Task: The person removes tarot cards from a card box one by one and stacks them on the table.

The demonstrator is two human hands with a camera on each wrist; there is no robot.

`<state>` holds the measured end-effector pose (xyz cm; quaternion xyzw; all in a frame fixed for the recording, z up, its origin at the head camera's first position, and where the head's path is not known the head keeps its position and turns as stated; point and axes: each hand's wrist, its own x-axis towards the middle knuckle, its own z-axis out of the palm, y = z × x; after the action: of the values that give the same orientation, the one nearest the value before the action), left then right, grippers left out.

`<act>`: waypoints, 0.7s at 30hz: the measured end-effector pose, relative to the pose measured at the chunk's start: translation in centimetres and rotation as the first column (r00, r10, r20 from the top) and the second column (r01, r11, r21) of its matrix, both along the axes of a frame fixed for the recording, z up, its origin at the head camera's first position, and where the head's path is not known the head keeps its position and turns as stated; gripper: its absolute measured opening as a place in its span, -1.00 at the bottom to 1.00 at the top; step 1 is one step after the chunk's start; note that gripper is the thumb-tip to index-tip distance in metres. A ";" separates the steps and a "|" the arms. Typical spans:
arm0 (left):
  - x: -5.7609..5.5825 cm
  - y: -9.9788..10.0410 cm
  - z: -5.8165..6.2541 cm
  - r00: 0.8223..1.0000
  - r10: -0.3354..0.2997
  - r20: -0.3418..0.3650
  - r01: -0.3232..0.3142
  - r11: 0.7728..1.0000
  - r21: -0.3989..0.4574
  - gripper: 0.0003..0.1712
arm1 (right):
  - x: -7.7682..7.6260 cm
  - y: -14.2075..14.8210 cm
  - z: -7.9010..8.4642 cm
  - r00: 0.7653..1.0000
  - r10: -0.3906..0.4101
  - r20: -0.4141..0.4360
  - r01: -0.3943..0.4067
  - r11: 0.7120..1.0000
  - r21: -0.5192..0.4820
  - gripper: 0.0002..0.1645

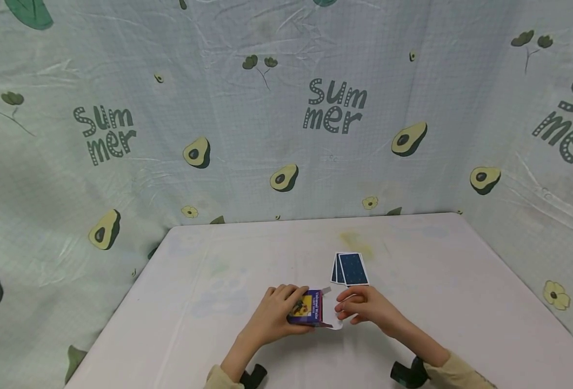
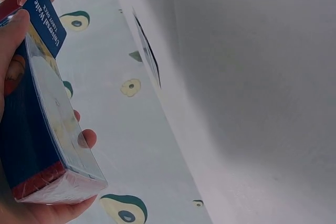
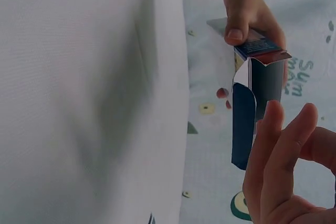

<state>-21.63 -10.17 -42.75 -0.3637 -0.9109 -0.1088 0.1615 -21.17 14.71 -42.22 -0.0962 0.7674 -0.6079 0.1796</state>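
Observation:
A tarot card box point(image 1: 302, 307), blue and purple with a yellow picture, is gripped by my left hand point(image 1: 280, 313) just above the table. It reads "Universal Waite Tarot Deck". In the right wrist view its end stands open, and a long blue flap point(image 3: 243, 124) sticks out from it. My right hand point(image 1: 368, 309) hovers beside this flap, fingers loosely bent. In the right wrist view those fingers point(image 3: 278, 166) appear to hold nothing. Behind the box, several blue-backed cards point(image 1: 353, 269) lie overlapped, face down.
A white cloth covers the table point(image 1: 208, 346). Beyond its far and side edges hangs a pale curtain point(image 1: 238, 129) printed with avocados and "summer". Dark wrist cameras point(image 1: 410, 373) sit below both hands.

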 end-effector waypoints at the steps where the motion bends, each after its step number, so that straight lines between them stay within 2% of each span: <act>1: 0.0 0.1 0.0 1.000 0.001 0.002 -0.001 1.000 -0.001 -0.12 | 0.0 -0.1 0.0 1.000 0.007 0.002 -0.007 1.000 -0.006 -0.50; 6: 0.1 0.2 0.2 1.000 0.002 0.018 -0.002 1.000 0.005 -0.12 | 0.1 -0.5 -0.3 1.000 0.023 0.008 -0.023 1.000 -0.017 -0.51; 10: 0.2 0.3 0.2 1.000 -0.012 0.004 0.012 1.000 0.019 -0.12 | 0.2 -0.9 -0.5 1.000 0.018 0.021 -0.018 1.000 -0.007 -0.48; 21: 0.2 0.7 0.3 0.999 -0.045 -0.011 0.045 0.998 0.049 -0.13 | 0.2 -2.1 -1.1 0.999 -0.037 0.034 0.035 0.997 0.072 -0.49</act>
<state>-21.39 -9.43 -42.42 -0.3807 -0.8987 -0.1328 0.1725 -20.98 12.62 -43.36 -0.0652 0.7869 -0.5849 0.1854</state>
